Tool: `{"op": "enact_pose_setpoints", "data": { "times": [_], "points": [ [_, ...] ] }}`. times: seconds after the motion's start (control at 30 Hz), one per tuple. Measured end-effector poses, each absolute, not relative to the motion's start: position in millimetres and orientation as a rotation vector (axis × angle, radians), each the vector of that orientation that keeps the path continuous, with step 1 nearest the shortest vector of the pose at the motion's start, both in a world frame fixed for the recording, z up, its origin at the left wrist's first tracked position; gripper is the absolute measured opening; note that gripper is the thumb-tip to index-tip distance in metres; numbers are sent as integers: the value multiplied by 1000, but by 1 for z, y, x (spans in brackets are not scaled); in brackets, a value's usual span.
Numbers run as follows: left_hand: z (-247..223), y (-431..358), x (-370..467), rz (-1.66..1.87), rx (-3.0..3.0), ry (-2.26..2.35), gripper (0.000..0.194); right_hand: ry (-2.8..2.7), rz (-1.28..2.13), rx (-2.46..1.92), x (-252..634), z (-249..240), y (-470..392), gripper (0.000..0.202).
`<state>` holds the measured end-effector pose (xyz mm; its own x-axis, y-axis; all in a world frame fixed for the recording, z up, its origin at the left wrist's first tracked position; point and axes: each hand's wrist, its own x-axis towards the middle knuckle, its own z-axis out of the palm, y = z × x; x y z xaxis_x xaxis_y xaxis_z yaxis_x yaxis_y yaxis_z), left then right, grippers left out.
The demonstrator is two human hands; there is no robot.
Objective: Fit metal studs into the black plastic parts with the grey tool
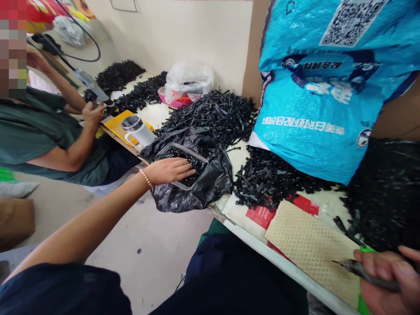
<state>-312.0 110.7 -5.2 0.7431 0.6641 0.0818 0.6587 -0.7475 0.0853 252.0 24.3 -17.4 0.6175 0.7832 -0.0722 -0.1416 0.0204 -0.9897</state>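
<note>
Right hand point(392, 269) is gripping a pen-like tool point(352, 265), long axis running nearly sideways, tip pointing left; left hand point(172, 169) is resting in the plastic tub point(197, 155), can't tell if it's holding anything.

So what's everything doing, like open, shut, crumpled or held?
Left hand: fingers outstretched over black pieces
Clear tub: open, holding black pieces
Black bag: crumpled around tub
Right hand: closed around pointed tool
Honeycomb mat: lying flat
Pointed tool: held, tip over mat
White mug: standing
Blue sack: printing upside down
</note>
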Motion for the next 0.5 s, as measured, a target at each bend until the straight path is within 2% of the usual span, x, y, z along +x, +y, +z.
{"op": "enact_pose_setpoints", "data": {
  "times": [0.1,0.27,0.5],
  "points": [
    [-15,106,-311,209,2828,1248,43,-678,781,-1308,241,-10,24,41],
    [-37,97,-292,554,2449,1740,36,-711,774,-1283,238,-8,21,41],
    [-48,92,-275,770,2068,1857,34,-711,739,-1250,237,-7,15,39]
  ]
}}
